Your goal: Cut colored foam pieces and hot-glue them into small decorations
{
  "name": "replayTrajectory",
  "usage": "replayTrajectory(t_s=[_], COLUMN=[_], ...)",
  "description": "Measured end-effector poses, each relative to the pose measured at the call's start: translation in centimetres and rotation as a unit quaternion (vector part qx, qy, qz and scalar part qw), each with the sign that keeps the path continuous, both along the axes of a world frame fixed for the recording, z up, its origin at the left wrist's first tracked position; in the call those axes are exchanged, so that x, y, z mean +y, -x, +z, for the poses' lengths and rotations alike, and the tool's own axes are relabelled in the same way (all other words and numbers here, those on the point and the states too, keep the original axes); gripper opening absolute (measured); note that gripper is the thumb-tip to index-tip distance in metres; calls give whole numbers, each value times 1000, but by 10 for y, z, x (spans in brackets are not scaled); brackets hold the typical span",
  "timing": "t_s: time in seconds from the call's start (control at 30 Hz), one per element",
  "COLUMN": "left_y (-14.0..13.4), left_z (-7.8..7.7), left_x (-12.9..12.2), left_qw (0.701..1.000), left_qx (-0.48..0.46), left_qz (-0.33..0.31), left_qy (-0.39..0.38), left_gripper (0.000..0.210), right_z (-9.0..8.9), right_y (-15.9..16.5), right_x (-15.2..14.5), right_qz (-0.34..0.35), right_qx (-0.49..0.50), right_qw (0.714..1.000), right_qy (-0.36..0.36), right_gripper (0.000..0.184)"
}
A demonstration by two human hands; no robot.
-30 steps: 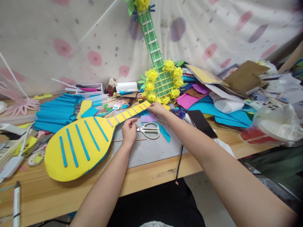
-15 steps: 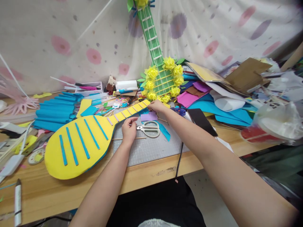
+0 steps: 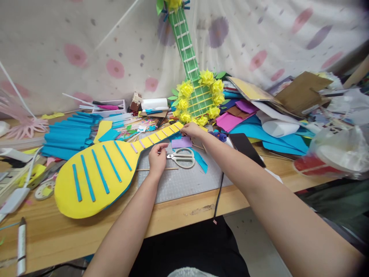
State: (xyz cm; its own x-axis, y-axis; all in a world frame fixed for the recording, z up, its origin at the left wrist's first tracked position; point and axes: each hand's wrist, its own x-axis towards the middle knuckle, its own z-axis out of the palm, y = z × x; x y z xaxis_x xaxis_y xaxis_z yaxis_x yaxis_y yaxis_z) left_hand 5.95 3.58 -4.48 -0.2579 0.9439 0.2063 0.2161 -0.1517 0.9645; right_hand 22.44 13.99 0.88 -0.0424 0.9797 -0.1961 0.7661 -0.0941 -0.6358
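A yellow pipa-shaped paper instrument (image 3: 96, 200) with a blue edge lies on the table, its neck pointing to the back right. Blue strips cross its body and thin purple strips cross the neck. My right hand (image 3: 191, 130) is at the neck's far end, fingertips pinched together against it; whatever they hold is too small to see. Below the neck, my left hand (image 3: 157, 157) is curled with thumb and fingers together, its contents hidden. White-handled scissors (image 3: 184, 158) lie just right of it on the grey cutting mat (image 3: 178, 188), near a purple piece of paper (image 3: 181, 142).
A green paper instrument (image 3: 188, 57) with yellow flowers leans against the curtain. Blue crepe paper (image 3: 69, 134) lies at left, coloured paper sheets (image 3: 245, 123) at right. A black flat object (image 3: 247, 149) lies beside my right forearm. A marker (image 3: 22, 246) is near the front left edge.
Both hands and the yellow instrument keep nearly the same places. The whole view shifts very slightly.
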Motion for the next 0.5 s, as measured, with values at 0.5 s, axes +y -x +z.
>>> replayTrajectory(t_s=[0.5], left_y=[-2], left_z=[4], left_x=[-2], left_qw=[1000], left_qx=[-4], left_qz=[-1], left_qy=[10], left_gripper=[23], right_z=[-3], right_y=[-1], right_x=[4], right_qz=[5], right_qx=[10], right_qw=[1000], right_qy=[-6], right_gripper=[19])
